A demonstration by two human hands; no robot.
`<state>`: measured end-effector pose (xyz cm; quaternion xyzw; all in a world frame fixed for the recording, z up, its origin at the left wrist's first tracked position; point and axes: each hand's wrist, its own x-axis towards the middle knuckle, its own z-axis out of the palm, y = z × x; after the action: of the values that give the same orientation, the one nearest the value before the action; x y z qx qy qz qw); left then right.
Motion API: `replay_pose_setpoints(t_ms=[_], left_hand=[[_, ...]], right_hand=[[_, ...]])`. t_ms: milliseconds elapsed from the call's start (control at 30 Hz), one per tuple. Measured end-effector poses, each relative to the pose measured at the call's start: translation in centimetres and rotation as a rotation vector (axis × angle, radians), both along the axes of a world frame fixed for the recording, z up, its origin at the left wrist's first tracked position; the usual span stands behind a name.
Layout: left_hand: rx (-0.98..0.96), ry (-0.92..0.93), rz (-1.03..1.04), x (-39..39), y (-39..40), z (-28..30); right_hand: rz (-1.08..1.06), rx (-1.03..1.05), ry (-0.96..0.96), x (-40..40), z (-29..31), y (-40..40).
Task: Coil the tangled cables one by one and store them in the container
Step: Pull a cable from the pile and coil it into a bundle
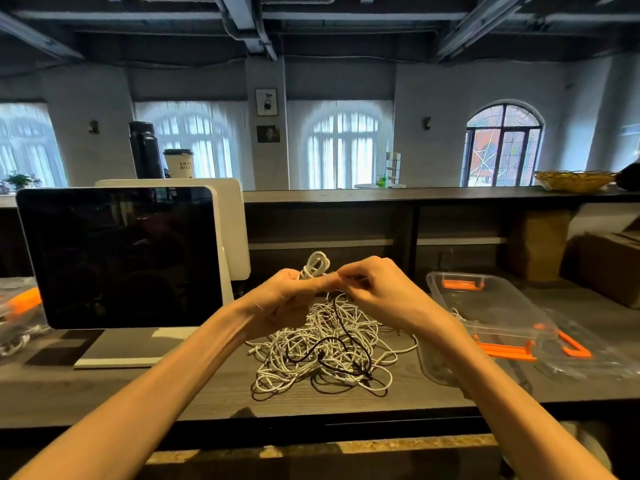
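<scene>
Hands raised over counter middle: left hand curled round small white coil, right hand pinching what looks like its loose end, blurred. Tangled cables heaped below, mid-counter. Clear container toward right edge, lid lying just beside.

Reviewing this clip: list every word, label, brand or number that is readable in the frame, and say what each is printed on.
"ANY..." over "NICE...": dark print on the white paper cup with a black lid behind the monitor; both lines are cut off by the cup's curve.
Two framed pictures on the far pillar: any text is too small to read.
Nothing readable on the dark monitor screen, the clear plastic container with orange latches or the cables.
</scene>
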<state>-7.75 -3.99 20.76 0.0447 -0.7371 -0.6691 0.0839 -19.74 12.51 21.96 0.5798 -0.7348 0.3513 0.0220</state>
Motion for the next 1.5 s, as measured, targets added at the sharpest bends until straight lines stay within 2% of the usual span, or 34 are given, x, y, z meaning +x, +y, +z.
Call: replay_pose_setpoints(t_ms=[67, 133, 200, 300, 400, 500, 567, 633, 733, 833, 900, 1000, 1133, 1233, 1300, 1433, 1500], left_hand=[[0.000, 0.008, 0.024, 0.3, 0.1, 0.2], [-0.079, -0.015, 0.169, -0.2, 0.9, 0.5], [-0.253, -0.016, 0.340, -1.0, 1.6, 0.3], [-0.530, 0.079, 0.509, -1.8, 0.8, -0.8], [-0.726, 0.211, 0.562, -1.7, 0.0, -1.6], [-0.850, 0.171, 0.497, -1.1, 0.0, -1.4], [-0.806, 0.083, 0.338, -0.5, 0.1, -1.1], [-0.658, 0.036, 0.197, 0.1, 0.7, -0.6], [-0.388, 0.044, 0.177, 0.6, 1.6, 0.1], [-0.141, 0.054, 0.134, 1.0, 1.7, 0.6], [-0.040, 0.082, 0.064, 1.1, 1.5, 0.6], [-0.047, 0.183, -0.014, 0.9, 1.5, -0.3], [0.054, 0.195, 0.205, 0.3, 1.7, -0.7], [0.169, 0.259, 0.194, 0.0, 1.9, -0.7], [0.219, 0.266, 0.196, 0.0, 1.9, -0.5], [0.288, 0.208, 0.235, 0.2, 1.1, -0.2], [0.342, 0.167, 0.186, 0.6, 0.9, -0.4]], right_hand=[[-0.012, 0.046, 0.043, 0.2, -0.1, 0.0], [-0.013, 0.077, 0.128, 0.7, -0.1, -0.2], [-0.011, 0.118, 0.271, 1.3, -0.4, -0.7], [-0.019, 0.130, 0.446, 2.1, -0.8, -1.2], [0.037, 0.127, 0.448, 2.2, -1.0, -1.0], [0.098, 0.136, 0.373, 2.3, -1.0, -0.7], [0.067, 0.089, 0.403, 2.3, -0.5, -0.4], [0.016, -0.008, 0.510, 2.2, 0.9, 0.1], [-0.010, -0.197, 0.575, 1.8, 2.5, 0.3], [0.001, -0.318, 0.328, 0.8, 2.1, -0.2], [0.011, -0.322, 0.206, 0.4, 1.0, -0.5], [0.008, -0.248, 0.196, 0.2, -0.3, -0.6], [0.061, -0.218, 0.134, 1.1, -0.7, -0.4], [0.107, -0.223, 0.039, 1.8, -1.0, -0.4], [0.133, -0.229, -0.052, 2.1, -1.2, -0.3], [0.289, -0.268, -0.376, 2.4, -0.9, 0.5], [0.354, -0.291, -0.421, 2.3, -0.6, 0.7]])
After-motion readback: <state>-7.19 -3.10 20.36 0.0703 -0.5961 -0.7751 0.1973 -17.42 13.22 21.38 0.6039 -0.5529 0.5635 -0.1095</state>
